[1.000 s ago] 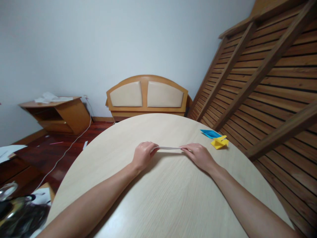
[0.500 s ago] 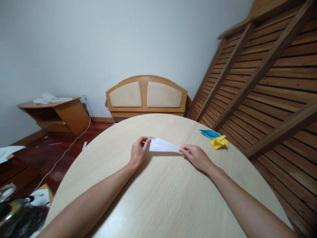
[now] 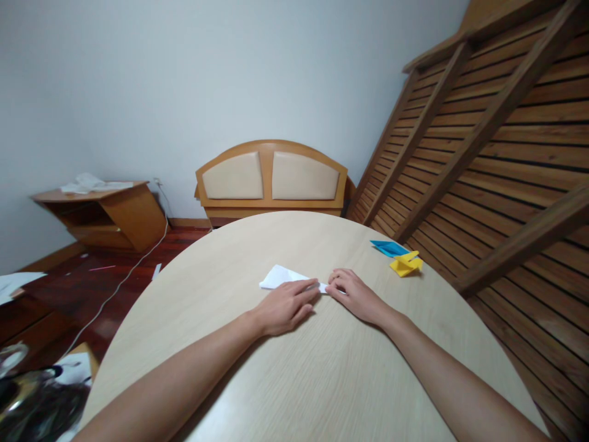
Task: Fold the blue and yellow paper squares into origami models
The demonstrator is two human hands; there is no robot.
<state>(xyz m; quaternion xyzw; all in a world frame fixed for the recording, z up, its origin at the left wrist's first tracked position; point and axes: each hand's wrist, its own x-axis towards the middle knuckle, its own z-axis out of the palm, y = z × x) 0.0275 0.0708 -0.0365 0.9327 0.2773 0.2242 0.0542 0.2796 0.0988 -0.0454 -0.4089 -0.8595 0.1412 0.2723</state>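
A folded white paper (image 3: 280, 277) lies flat on the round pale wooden table (image 3: 304, 368). My left hand (image 3: 286, 305) rests palm down with straight fingers pressing on the paper's near edge. My right hand (image 3: 355, 294) has its fingertips on the paper's right tip, pinning it to the table. The right part of the paper is hidden under both hands.
A folded blue paper (image 3: 389, 247) and a folded yellow paper (image 3: 405, 264) lie at the table's far right. Beyond the table stand a padded wooden headboard (image 3: 271, 179) and a low wooden cabinet (image 3: 103, 212). A slatted wooden frame (image 3: 497, 141) leans at the right.
The left hand let go of the paper's left corner, which dropped flat, and slid right to press on the paper beside the right hand. The right hand stayed in place.
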